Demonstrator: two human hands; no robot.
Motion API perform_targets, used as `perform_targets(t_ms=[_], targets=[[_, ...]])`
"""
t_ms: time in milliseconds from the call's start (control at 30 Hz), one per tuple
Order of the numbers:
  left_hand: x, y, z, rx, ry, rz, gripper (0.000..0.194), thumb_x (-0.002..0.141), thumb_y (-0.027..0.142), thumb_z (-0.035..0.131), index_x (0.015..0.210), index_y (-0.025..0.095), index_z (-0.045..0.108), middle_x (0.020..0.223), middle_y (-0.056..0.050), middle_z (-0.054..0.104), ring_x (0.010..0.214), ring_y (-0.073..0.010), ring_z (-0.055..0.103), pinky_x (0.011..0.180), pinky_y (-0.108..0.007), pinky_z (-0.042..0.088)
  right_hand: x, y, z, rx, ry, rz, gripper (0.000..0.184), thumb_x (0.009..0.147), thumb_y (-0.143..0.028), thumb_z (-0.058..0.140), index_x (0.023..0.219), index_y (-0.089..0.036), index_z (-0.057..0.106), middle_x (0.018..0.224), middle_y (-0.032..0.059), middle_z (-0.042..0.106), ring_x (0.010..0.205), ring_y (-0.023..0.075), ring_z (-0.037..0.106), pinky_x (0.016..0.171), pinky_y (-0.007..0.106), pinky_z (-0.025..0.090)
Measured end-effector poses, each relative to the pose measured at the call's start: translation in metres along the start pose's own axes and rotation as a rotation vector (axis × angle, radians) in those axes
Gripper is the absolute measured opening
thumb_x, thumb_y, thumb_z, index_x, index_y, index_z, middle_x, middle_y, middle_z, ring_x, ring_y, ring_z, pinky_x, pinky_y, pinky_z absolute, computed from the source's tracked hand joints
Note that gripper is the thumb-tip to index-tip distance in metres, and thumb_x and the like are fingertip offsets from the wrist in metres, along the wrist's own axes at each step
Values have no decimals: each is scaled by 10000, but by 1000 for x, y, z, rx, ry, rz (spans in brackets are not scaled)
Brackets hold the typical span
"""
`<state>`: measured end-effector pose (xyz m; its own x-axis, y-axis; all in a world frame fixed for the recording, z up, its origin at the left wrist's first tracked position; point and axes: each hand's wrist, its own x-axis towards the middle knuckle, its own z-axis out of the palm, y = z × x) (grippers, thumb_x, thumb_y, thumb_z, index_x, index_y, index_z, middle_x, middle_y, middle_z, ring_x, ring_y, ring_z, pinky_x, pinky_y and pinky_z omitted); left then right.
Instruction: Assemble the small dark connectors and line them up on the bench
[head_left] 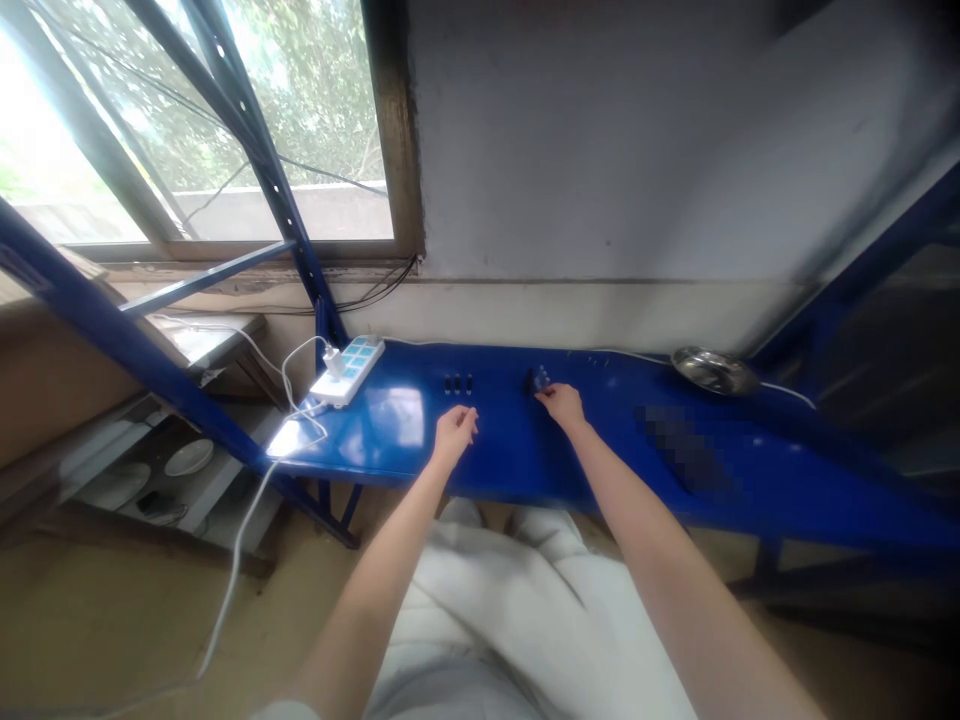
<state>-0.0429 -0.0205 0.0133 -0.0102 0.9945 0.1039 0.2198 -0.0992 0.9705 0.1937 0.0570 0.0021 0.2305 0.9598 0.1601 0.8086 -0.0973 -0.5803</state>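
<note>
My left hand (pixel 456 437) hovers over the near part of the blue table, its fingers curled together; anything inside them is hidden or too small to name. Just beyond it, three small dark cylinders (pixel 457 384) stand side by side in a row. Further right, my right hand (pixel 564 404) has its thumb and fingertips pinched at a little cluster of clear bluish pieces (pixel 541 377). A small dark object (pixel 529 381) is right beside that cluster. Whether a piece is between the right fingertips is too small to make out.
The blue table (pixel 495 450) runs along the wall. A white power strip (pixel 349 372) with a plug and cable lies at its left end. A shiny metal plate (pixel 714 371) sits at the back right, with a dark blurred item (pixel 686 445) nearer. Blue metal posts frame both sides.
</note>
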Motion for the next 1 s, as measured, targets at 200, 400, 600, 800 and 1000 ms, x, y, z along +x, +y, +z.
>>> perform_targets(t_ms=[200,400,600,800,1000], targets=[[0,-1,1,9,5,2,300,798,438,460,741,168,580,581,20,561,422,-60,463,456,-184,383,-3,2,-2,44,3,32,257,679,-301,642,854,-118,684,761,87,679,710,198,635,636,277,468],[2,-3,1,17,11,13,289,804,420,456,750,165,581,576,19,551,422,-61,464,443,-178,376,-22,-1,-10,160,33,105,318,689,-303,631,939,-109,660,769,96,687,726,209,646,671,290,474],[-1,0,0,25,15,20,271,808,418,458,821,172,573,601,18,560,451,-69,488,454,-181,397,-47,-12,-21,194,62,113,344,740,-307,579,1012,-102,630,866,117,686,805,219,641,721,299,473],[-3,4,0,39,17,50,283,817,423,453,899,172,556,594,18,558,451,-77,492,446,-186,395,-61,-21,-29,213,105,93,345,766,-315,544,1031,-106,616,880,114,672,796,213,626,718,312,479],[-5,4,0,66,8,67,284,828,418,441,920,172,548,616,14,566,487,-83,515,466,-186,401,-66,-25,-27,236,116,84,305,758,-288,539,997,-120,627,845,94,665,749,188,616,695,294,475]])
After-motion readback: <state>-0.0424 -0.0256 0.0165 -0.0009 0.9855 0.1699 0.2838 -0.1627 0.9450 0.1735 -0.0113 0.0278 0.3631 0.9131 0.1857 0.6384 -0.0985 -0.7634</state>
